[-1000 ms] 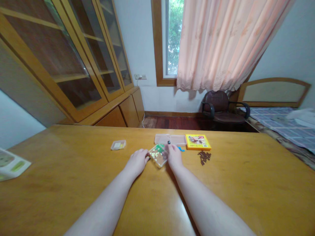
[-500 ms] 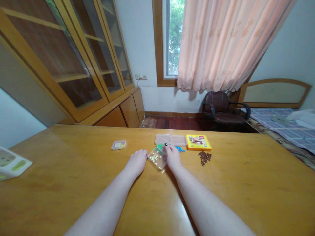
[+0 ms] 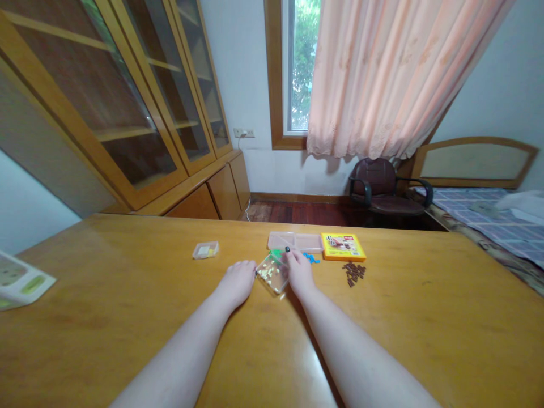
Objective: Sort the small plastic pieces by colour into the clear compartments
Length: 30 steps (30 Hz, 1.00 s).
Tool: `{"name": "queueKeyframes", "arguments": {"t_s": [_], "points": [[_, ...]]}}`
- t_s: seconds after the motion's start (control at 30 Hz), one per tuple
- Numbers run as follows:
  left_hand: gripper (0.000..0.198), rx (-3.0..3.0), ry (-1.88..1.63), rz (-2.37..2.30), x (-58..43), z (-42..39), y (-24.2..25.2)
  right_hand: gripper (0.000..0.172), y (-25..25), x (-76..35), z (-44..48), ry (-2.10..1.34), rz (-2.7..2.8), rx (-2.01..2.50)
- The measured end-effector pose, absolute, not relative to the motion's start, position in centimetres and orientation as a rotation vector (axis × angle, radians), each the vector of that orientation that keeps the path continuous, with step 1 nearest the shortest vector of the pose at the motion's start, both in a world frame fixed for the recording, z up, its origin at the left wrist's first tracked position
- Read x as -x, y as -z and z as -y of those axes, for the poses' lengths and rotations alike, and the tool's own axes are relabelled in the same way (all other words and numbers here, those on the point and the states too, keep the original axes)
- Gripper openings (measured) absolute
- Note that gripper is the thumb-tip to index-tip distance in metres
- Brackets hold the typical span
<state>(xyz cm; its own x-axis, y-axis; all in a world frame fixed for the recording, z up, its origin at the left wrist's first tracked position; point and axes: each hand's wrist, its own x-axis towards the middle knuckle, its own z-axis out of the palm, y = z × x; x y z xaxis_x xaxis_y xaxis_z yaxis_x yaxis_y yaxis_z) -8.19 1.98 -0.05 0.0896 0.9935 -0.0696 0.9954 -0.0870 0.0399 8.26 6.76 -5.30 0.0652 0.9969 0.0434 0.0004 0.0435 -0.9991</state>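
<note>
My right hand is closed on the right edge of a small clear plastic box, its dark-nailed thumb on top. Several pale yellow pieces lie scattered in the box, which is turned cornerwise to me. At the box's left corner, my left hand is low over the table with its fingers curled in. Whatever those fingers hold, if anything, is hidden. Green pieces show just behind the box, and blue pieces lie past my right hand.
Behind the pieces are a flat clear plastic case and a yellow box with a printed picture. Brown pieces form a pile at the right. A small clear container stands left, and a white plastic object at the far-left table edge.
</note>
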Motion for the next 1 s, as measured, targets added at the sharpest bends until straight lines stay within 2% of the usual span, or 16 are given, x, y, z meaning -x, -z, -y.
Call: {"name": "queueKeyframes", "arguments": {"t_s": [1.0], "points": [[0.022, -2.207, 0.021, -2.071, 7.96, -1.97, -0.13, 0.032, 4.79, -8.23, -6.6, -1.157, 1.154, 1.212]]}}
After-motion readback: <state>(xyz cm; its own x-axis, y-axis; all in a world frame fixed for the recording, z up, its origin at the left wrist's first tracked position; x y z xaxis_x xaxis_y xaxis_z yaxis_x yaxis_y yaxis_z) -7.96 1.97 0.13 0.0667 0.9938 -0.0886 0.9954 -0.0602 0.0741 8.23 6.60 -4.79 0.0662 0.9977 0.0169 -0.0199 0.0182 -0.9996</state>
